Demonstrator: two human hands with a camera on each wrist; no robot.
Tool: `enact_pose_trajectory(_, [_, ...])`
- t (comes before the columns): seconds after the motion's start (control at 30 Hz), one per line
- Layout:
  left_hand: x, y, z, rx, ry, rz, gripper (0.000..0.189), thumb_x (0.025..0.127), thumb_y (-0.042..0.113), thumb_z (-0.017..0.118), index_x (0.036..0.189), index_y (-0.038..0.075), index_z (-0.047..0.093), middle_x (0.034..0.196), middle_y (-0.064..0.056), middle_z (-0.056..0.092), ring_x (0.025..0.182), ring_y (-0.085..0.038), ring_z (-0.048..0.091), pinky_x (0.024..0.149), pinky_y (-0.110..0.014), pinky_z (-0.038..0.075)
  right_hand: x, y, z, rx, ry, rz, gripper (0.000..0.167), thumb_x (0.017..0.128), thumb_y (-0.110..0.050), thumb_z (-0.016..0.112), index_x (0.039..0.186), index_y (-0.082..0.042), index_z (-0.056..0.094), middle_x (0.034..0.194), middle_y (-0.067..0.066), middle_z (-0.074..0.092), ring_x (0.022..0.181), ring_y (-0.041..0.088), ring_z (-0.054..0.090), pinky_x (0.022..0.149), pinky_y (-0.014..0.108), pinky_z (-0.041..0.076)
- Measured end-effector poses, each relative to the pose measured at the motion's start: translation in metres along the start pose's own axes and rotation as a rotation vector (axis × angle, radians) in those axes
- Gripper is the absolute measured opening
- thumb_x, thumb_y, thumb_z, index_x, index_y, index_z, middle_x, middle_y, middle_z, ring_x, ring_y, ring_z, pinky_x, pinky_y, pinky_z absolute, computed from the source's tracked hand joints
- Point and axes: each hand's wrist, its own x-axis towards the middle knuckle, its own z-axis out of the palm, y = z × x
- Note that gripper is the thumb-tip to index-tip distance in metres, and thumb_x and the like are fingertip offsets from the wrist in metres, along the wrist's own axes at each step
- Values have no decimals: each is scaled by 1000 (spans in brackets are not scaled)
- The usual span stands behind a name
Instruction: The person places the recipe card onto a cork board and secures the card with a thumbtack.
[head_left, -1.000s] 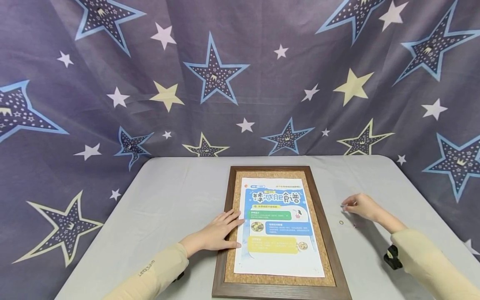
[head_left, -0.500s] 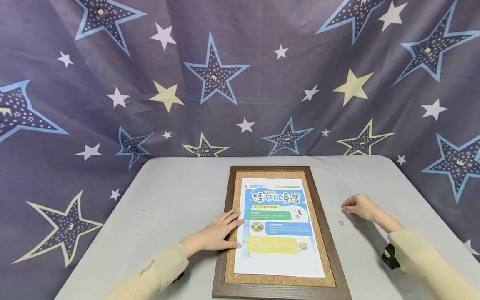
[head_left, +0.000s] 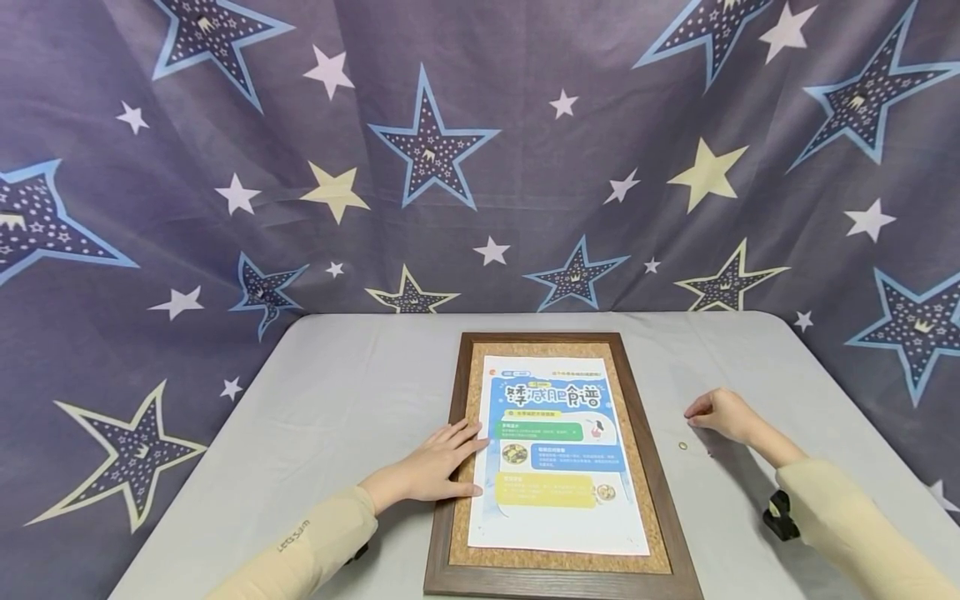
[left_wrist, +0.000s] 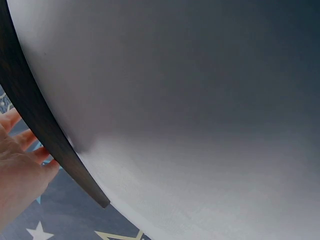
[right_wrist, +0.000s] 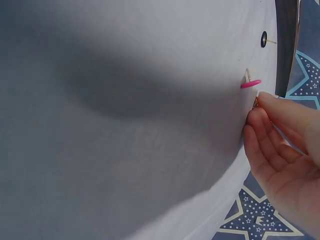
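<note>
My left hand (head_left: 427, 467) rests with spread fingers on the left side of a brown wood-framed corkboard (head_left: 562, 575), its fingertips on the left edge of a printed poster (head_left: 558, 529). The poster lies flat on the cork. To the right of the board, low over the table, my right hand (head_left: 727, 415) pinches a thumbtack (right_wrist: 256, 102) between thumb and index finger. Only a small orange-metallic bit of that tack shows. Near those fingertips lie a pink thumbtack (right_wrist: 251, 84), pin pointing up, and a dark-rimmed thumbtack (right_wrist: 264, 39) with its pin sideways.
A grey-white cloth covers the table (head_left: 322, 400) under the board. Behind it hangs a purple curtain (head_left: 480, 225) printed with stars. A black strap device (head_left: 782, 515) sits under the right sleeve.
My right hand stays over the same spot, with its sleeve shifted slightly left. The bit visible at its fingertips a second ago is now hidden in the head view. My left hand has not moved.
</note>
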Motion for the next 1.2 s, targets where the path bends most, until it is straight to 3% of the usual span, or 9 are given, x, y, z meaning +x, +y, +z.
enact_pose_trajectory(0.7, [0, -1, 0, -10, 17, 24, 72, 84, 54, 47, 138, 9, 31, 145, -14, 20, 133, -33, 12, 105, -49, 15, -3, -2, -1, 11, -1, -1, 3, 72, 1, 66, 71, 4, 67, 66, 7, 65, 59, 9, 56, 56, 24, 44])
enact_pose_trajectory(1.2, [0, -2, 2, -2, 21, 29, 71, 85, 54, 46, 138, 10, 31, 145, -14, 20, 133, -33, 12, 105, -49, 14, 13, -15, -8, 52, -31, 4, 7, 76, 6, 60, 74, 5, 66, 69, 8, 65, 60, 12, 58, 54, 22, 46])
